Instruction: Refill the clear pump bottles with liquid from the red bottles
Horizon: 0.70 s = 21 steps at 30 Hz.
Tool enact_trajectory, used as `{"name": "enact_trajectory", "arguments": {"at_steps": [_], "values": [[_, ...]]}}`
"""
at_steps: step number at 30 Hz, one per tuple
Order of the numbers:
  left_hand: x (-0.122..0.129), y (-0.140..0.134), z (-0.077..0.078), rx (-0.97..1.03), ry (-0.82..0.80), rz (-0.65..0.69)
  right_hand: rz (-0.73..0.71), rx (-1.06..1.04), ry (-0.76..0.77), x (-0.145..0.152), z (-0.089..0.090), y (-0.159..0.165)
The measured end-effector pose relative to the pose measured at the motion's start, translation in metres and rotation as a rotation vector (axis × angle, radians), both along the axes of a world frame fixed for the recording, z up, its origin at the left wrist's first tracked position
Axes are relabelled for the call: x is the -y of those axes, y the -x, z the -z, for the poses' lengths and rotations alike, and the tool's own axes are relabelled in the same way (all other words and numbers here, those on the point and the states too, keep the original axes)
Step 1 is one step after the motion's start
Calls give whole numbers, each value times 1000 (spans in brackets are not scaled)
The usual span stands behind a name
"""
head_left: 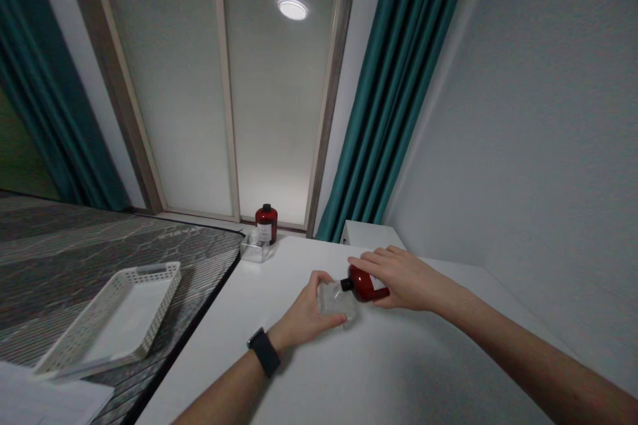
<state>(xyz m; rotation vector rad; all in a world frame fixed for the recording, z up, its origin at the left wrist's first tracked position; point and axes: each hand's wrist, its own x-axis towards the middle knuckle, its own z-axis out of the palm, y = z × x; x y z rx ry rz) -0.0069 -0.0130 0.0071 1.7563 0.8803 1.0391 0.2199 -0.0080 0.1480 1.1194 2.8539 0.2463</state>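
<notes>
My right hand is wrapped round a dark red bottle with a black neck and a white label. The bottle is tilted onto its side, its black end pointing left over a clear square container. Around the left side of that container my left hand is closed, thumb at the near side and fingers at the far side. The container seems to rest on the white table. Whether liquid is coming out of the bottle cannot be seen.
A second red bottle stands upright at the table's far edge, behind another clear container. Left of the table, a white perforated basket and white papers lie on a grey patterned surface. A white cabinet stands beyond.
</notes>
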Motion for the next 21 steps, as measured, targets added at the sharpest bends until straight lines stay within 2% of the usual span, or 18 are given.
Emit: {"name": "enact_trajectory", "arguments": {"at_steps": [21], "values": [[0,-1,0,19,-6,7,-16,3,-22,-1,-2,1]]}}
